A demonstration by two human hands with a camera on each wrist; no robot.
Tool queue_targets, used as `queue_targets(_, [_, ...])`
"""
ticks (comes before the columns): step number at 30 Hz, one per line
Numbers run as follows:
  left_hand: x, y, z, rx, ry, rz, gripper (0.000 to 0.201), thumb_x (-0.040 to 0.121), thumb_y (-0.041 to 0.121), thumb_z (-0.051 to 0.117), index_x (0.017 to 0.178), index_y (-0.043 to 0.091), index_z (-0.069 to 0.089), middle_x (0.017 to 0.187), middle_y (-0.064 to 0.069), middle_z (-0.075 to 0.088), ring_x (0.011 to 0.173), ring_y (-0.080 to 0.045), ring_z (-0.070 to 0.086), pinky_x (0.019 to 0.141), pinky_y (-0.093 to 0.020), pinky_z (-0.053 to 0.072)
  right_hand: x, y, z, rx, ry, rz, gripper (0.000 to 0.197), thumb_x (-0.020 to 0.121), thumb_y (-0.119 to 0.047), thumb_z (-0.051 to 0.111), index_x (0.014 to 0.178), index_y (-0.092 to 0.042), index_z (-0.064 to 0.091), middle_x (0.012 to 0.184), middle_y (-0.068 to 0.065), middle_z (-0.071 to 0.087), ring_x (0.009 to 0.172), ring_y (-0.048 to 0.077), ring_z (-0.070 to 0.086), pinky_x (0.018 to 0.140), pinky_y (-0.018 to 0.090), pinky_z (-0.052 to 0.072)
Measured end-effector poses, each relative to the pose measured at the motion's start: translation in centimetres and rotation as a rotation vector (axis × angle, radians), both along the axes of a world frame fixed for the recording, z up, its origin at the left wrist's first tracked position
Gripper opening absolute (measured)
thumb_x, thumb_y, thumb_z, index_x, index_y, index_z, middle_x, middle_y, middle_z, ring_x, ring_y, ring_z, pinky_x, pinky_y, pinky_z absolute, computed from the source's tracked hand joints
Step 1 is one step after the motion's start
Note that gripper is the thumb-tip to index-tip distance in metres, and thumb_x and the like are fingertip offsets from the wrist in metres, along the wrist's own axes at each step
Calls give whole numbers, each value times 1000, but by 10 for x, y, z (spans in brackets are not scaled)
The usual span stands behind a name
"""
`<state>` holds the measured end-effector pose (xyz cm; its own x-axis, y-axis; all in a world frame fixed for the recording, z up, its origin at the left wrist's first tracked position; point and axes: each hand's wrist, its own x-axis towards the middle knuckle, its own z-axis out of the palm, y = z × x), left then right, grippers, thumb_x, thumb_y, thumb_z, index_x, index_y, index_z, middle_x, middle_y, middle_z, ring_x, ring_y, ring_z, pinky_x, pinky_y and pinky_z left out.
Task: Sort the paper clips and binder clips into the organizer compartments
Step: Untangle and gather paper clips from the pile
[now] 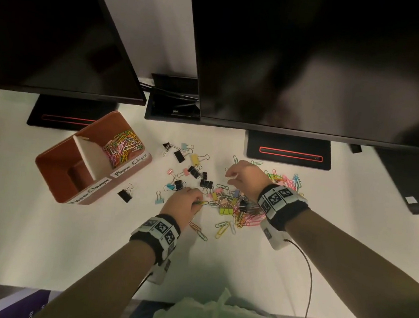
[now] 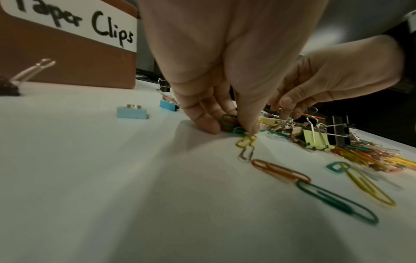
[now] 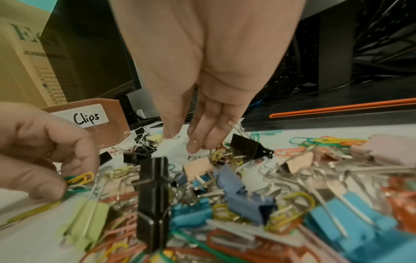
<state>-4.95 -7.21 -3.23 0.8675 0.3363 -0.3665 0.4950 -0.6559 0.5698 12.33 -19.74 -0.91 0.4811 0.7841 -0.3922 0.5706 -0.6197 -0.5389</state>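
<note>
The left hand [image 1: 184,202] is pinching a small bunch of paper clips [image 2: 238,129] in its grip, lying flat on the white worktop [image 1: 70,235] right of the brown organizer [image 1: 58,161]; the right hand [image 1: 246,178] is hanging loose-fingered, empty, over the clip pile [image 1: 239,207]; two dark monitors [image 1: 312,66] are standing behind the organizer.

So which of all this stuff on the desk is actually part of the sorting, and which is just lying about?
Part of the job:
- organizer
- paper clips
- binder clips
- left hand, pinching a few paper clips
- right hand, fingers down over the pile

Just lying about:
- monitors
- monitor stand
- cable
</note>
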Motion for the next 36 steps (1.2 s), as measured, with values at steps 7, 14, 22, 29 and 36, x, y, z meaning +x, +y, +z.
queue_targets(7, [-9,7,-1,-9,-4,3,26,84,23,64,108,12,62,103,-3,53,93,-15,51,91,-32,47,-10,14,-5,-107,-12,73,30,86,-4,58,115,-12,60,120,9,51,105,24,55,91,29,47])
queue_targets(14, [-11,4,-3,26,5,-23,25,85,13,61,109,12,61,107,-5,55,100,-20,52,91,-30,44,-14,29,-6,-211,-49,117,30,86,-11,63,115,-9,58,115,10,59,104,26,57,86,30,46])
queue_targets(22, [-3,8,-3,57,36,-43,19,89,14,56,106,11,62,104,-7,58,96,-21,56,86,-29,45,-14,32,-4,-264,-15,76,19,87,-8,57,104,-8,66,109,9,65,101,24,59,89,31,51])
queue_targets(29, [-6,9,-5,94,0,-89,22,93,16,48,110,10,61,104,-8,58,97,-22,55,84,-28,43,-17,31,-2,-267,-55,150,20,87,-7,53,102,-8,67,109,9,65,104,26,58,89,32,48])
queue_targets(36, [-5,12,-5,113,2,-139,22,93,13,45,108,9,60,101,-9,59,96,-23,55,83,-31,46,-18,24,0,-234,-21,198,21,88,-16,57,105,-9,67,106,6,67,100,22,60,88,30,48])
